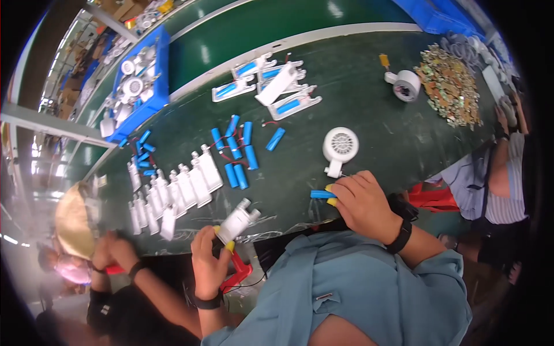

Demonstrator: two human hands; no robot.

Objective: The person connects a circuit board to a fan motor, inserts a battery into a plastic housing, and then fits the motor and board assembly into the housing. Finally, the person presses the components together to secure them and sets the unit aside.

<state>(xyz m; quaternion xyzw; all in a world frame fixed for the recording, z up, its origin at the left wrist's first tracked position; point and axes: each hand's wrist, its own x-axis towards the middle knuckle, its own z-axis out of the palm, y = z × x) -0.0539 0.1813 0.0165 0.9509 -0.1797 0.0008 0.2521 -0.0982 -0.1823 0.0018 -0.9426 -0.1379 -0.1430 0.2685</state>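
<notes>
White handle shell (235, 224), near end tight in left hand (208, 260); blue cylindrical battery (319, 194), right end tight in right hand (367, 210)

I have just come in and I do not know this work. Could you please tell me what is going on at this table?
A person at a green table holds a white two-pronged part in the left hand and pinches a blue cylinder in the right hand. A white device with a round grille lies just beyond the right hand. Farther left are loose blue cylinders and rows of white casings; behind them lie white shells, several with blue cylinders inside.
</notes>
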